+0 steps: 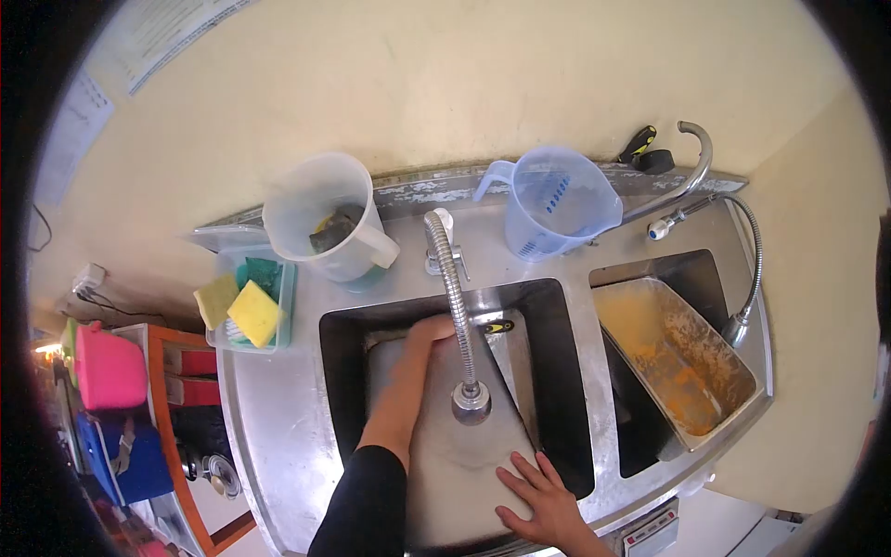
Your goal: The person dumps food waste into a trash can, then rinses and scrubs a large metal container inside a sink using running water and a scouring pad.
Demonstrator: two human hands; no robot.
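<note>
Yellow sponge (pixel 255 314) in a pale-green tub (pixel 289 297) on the steel worktop (pixel 269 399), left of the left hand. Then a cloudy white jug (pixel 320 200), dark stuff inside, beyond and left of the same hand. Next, left hand (pixel 432 327), blurred, at the far end of a flat grey panel (pixel 464 473) in the left sink (pixel 340 367); cannot tell whether closed or loose. Flexible metal tap (pixel 471 401) overhead, between both hands. Right hand (pixel 540 506) with fingers spread apart, over the panel's near right part. Blue-tinted jug (pixel 557 209) well beyond the right hand. Last, right of both hands, a metal pan (pixel 724 357) sits askew in the right sink (pixel 640 446), with cloudy orange liquid inside.
</note>
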